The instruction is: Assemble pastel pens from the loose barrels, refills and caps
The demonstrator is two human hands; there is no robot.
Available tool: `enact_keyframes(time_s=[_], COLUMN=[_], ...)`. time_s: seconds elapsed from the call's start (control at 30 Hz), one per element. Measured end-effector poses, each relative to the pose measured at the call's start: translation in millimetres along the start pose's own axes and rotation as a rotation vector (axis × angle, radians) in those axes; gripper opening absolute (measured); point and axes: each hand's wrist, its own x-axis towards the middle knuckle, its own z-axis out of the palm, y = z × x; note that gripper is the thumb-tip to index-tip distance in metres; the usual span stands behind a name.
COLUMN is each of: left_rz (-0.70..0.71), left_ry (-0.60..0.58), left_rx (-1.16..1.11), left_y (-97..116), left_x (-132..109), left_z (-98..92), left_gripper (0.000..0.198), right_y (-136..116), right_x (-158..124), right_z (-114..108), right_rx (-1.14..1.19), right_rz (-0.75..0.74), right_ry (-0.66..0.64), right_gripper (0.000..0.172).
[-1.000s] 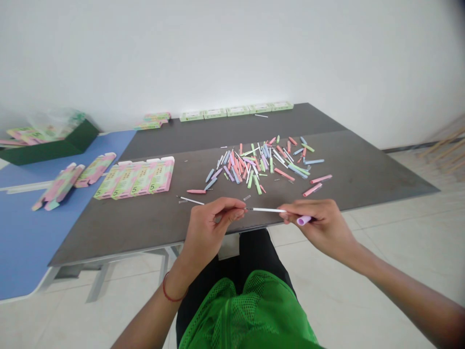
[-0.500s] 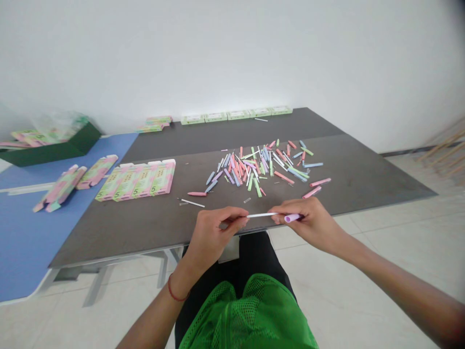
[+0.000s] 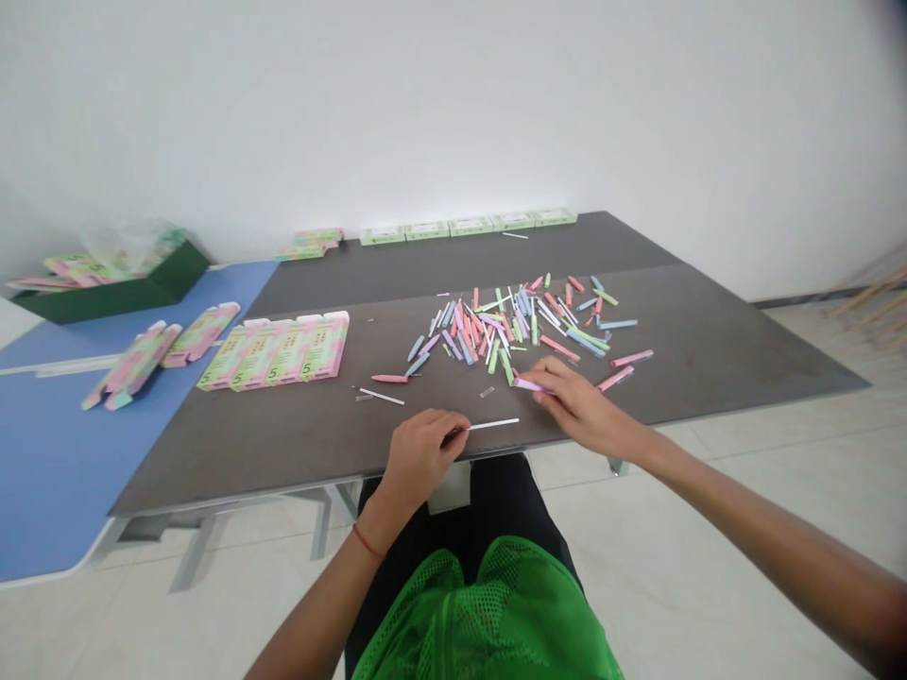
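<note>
My left hand point(image 3: 421, 458) is at the table's near edge, shut on a thin white stick point(image 3: 494, 425), likely a pen refill, that points right. My right hand point(image 3: 575, 406) rests lower on the grey tabletop point(image 3: 283, 444), its fingers on a lilac pen part point(image 3: 528, 384). That part touches the near side of a loose pile of pastel pink, blue, green and lilac pen parts and white refills point(image 3: 510, 326). A pink pen part point(image 3: 389, 379) and a white refill point(image 3: 381, 397) lie apart, left of the pile.
Printed pastel cartons marked 5 point(image 3: 273, 351) lie on the grey table left of the pile. Small green boxes point(image 3: 468, 227) line the far edge. A blue table point(image 3: 63, 472) adjoins on the left, with flat cartons and a dark green tray point(image 3: 106, 299).
My right hand has moved left and forward, away from the white stick, and taken the lilac part down to the pile. My left hand keeps the stick. The view has shifted slightly.
</note>
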Motion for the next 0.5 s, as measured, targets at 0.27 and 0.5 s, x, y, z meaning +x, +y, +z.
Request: enact_keyframes(time_s=[0.27,0.5], left_rz=[-0.063,-0.069], left_ry=[-0.02,-0.03], left_rx=[-0.039,-0.083], left_y=[0,0], left_x=[12,11], left_z=[7.3,7.6], left_gripper=[0.012,0.011], right_y=[29,54], right_x=[-11,-24], right_z=[14,14], right_rx=[-0.176,-0.203], right_rz=[0.008,-0.089], right_ry=[0.04,0.091], right_gripper=[0.03,0.021])
